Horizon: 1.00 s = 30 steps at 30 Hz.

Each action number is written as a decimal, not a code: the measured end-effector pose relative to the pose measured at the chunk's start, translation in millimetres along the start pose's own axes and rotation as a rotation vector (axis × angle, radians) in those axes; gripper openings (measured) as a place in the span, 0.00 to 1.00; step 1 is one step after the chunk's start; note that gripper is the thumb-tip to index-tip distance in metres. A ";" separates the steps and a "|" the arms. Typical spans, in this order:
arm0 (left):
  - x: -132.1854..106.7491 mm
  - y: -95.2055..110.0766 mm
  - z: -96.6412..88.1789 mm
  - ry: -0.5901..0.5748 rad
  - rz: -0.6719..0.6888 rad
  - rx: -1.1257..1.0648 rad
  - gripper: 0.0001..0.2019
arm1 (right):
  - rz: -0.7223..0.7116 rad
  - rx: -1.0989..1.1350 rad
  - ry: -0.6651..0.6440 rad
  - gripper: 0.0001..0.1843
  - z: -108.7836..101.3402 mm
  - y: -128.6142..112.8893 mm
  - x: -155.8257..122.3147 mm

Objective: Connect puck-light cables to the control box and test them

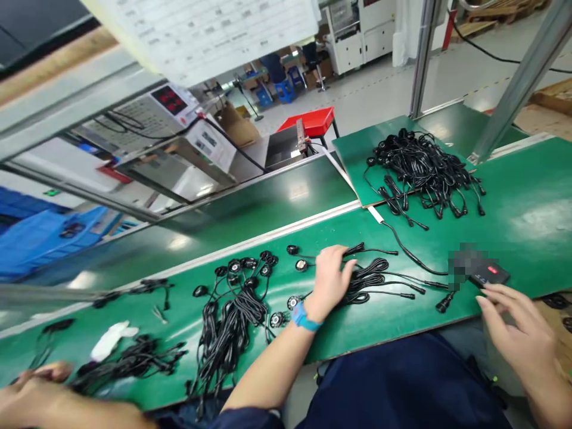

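My left hand [331, 280], with a blue wristband [304, 317], lies palm down on a coiled black cable bundle [373, 279] on the green bench [527, 220]. Its fingers curl over the cable's near end. My right hand [513, 333] hovers at the bench's front edge with fingers spread, holding nothing. Its fingertips are just short of a small black device [489, 274] with a red light. A cable plug [444, 304] lies beside that device.
A big heap of black cables [422, 170] sits at the back right. More cables with round heads [236, 298] lie to the left. A co-worker's hand [31, 387] rests at the bottom left by a white rag [109, 339]. Metal posts [518, 83] stand behind.
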<state>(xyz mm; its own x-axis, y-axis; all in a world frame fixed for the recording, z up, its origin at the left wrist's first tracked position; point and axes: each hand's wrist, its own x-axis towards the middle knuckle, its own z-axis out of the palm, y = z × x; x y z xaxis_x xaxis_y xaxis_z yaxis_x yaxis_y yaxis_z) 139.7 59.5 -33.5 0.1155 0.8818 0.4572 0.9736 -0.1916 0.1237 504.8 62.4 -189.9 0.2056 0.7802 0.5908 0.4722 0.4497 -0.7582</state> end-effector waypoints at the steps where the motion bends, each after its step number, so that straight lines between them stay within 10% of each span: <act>1: -5.4 -19.0 -10.0 0.010 -0.040 0.087 0.18 | 0.017 -0.056 0.046 0.07 -5.2 6.0 0.3; 7: -33.4 -89.6 -37.5 -0.134 -0.347 0.274 0.42 | 0.018 -0.245 0.014 0.15 -25.7 46.7 -5.0; 13: -23.0 -108.8 -33.8 -0.314 -0.641 0.145 0.32 | 0.051 -0.270 -0.069 0.22 -31.9 60.1 -7.4; 30: -41.3 -135.7 -44.4 -0.183 -0.589 -0.181 0.31 | 0.027 -0.332 -0.143 0.24 1.0 46.8 -13.8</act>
<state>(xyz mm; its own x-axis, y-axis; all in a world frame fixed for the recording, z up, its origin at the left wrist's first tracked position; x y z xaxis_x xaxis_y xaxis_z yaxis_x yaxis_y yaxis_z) -5.9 29.9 -30.1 -0.3816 0.9176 0.1118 0.8372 0.2917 0.4627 523.2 73.2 -233.8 0.1104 0.8534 0.5095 0.7259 0.2809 -0.6279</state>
